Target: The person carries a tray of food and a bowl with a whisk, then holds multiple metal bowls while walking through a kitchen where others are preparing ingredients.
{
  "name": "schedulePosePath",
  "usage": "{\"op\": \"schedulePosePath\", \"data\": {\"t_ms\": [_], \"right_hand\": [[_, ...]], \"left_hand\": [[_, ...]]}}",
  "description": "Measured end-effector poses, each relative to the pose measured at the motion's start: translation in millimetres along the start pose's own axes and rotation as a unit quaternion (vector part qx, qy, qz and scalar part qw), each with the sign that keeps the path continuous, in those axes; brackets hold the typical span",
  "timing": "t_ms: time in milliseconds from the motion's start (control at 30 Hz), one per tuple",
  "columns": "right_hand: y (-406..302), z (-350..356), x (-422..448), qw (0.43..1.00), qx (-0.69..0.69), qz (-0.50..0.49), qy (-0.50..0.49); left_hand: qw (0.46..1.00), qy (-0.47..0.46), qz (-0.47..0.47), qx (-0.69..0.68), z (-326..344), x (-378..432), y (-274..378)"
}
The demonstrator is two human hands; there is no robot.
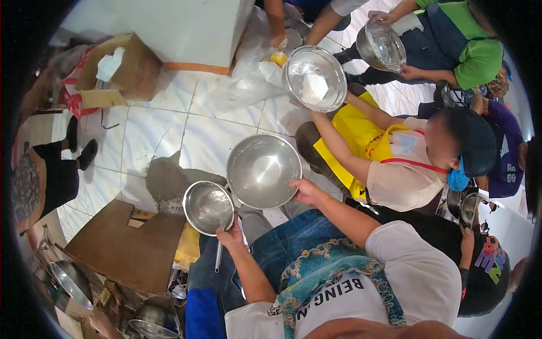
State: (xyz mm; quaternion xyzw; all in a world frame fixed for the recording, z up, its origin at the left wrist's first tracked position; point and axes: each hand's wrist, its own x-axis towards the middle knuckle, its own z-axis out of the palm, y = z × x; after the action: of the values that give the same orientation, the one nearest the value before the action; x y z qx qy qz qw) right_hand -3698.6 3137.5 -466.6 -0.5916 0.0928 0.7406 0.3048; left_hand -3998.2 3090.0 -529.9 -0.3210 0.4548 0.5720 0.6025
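My left hand (230, 235) grips a small stainless steel bowl (203, 209) by its rim, together with a wire whisk. The whisk's wires lie inside the bowl, while its metal handle (218, 257) sticks out below my hand. My right hand (308, 193) holds the near right rim of a larger stainless steel mixing bowl (258, 165), whose shiny inside shows. The two bowls are side by side in front of me, their rims close together; whether they touch I cannot tell. A blue patterned apron (288, 245) covers my lap.
A person in a yellow apron (353, 140) holds a bowl with white powder (315, 87). Another in green holds a steel bowl (381, 44). Hands work by a plastic bag (245, 84). Cardboard boxes (142, 68) and a brown cardboard sheet (123, 248) stand left, beyond them bowls (72, 282).
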Motion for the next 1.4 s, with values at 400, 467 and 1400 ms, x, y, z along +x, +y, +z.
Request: {"op": "schedulePosePath", "data": {"t_ms": [400, 467, 1400], "right_hand": [[-10.2, 11.5, -60.2, 1.0, 0.001, -0.015, 0.014], [-15.7, 18.7, -76.1, 1.0, 0.005, -0.024, 0.002], [-36.1, -4.2, -182.3, 0.99, 0.055, -0.091, -0.095]], "left_hand": [[0.997, 0.009, 0.064, 0.037, 79.4, -41.4, 23.0], [0.997, 0.015, 0.054, 0.053, 76.0, -41.9, 27.6], [0.993, -0.055, 0.038, 0.096, 168.8, -129.4, 53.8]]}}
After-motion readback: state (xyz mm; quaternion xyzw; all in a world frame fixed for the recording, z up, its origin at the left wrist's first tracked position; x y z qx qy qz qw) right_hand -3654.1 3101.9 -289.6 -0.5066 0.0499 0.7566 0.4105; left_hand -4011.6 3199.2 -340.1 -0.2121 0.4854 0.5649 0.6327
